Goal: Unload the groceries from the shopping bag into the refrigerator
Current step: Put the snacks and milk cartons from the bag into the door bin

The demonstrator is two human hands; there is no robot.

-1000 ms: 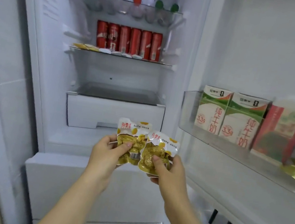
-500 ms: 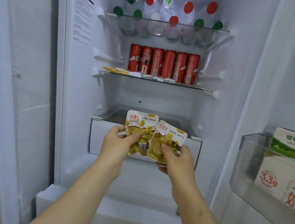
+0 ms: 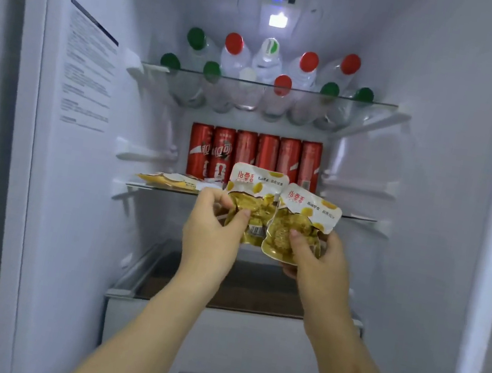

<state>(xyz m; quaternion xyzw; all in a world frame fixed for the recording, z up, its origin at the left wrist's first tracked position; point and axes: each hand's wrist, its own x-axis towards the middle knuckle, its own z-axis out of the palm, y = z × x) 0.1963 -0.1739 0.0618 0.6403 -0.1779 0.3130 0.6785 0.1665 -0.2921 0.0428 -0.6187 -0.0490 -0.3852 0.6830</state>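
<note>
Left hand [image 3: 214,230] and right hand [image 3: 315,253] are each pinched on one snack packet [image 3: 251,206] [image 3: 300,224], raised before the middle shelf [image 3: 359,219], presumably to join packets [image 3: 170,181] already laid there.

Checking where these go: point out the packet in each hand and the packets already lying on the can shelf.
left-hand packet [image 3: 258,183]: head view, on its white top band.
right-hand packet [image 3: 309,206]: head view, on its white top band.
shelved packets [image 3: 170,181]: head view, on the frontmost yellow-and-white one.
</note>
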